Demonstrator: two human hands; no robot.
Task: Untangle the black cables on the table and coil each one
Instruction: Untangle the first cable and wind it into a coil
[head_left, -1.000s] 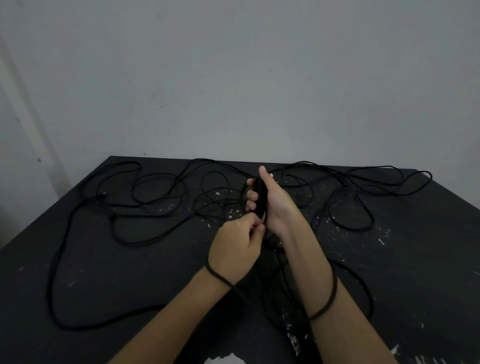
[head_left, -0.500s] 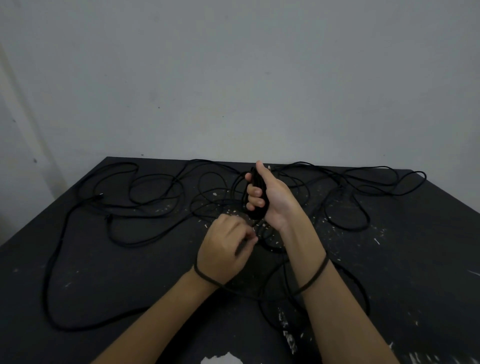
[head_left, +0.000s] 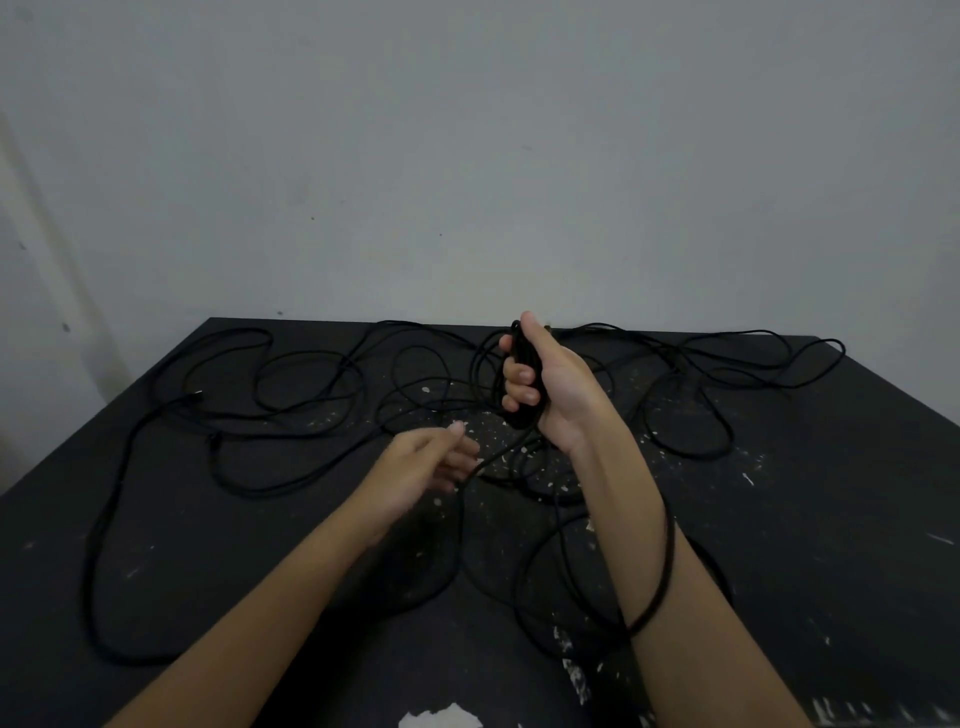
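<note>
Head view: my right hand (head_left: 548, 400) grips a tight black coil (head_left: 521, 415); left hand (head_left: 426, 467) slack-fingered, holding nothing; other cables (head_left: 672, 551) sprawl tangled.

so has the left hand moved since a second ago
Yes: against the table specks, the left hand has shifted left, away from the coil it was pinching, and is open.

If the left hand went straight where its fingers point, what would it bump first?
Probably the loose cable strand hanging from the coil in the right hand. The left hand points toward it, very close, though depth is unclear.
</note>
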